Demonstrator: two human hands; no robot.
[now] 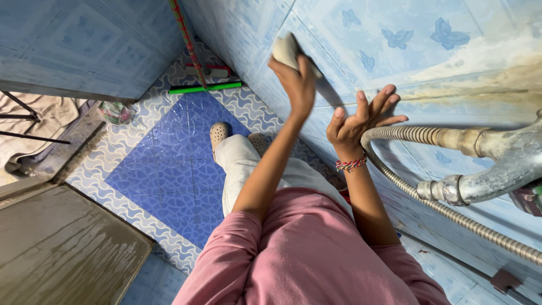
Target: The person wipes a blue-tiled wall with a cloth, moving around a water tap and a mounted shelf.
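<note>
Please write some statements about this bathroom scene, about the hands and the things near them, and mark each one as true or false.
1. The left hand holds a pale sponge against the tiled wall. True.
2. The right hand grips the shower hose. False: it rests open on the wall, fingers spread, just above the hose.
3. A braided bracelet is on the right wrist. True.
4. The metal faucet is on the floor. False: it is mounted on the wall at the right.
5. A green-headed broom stands on the floor by the wall. True.
</note>
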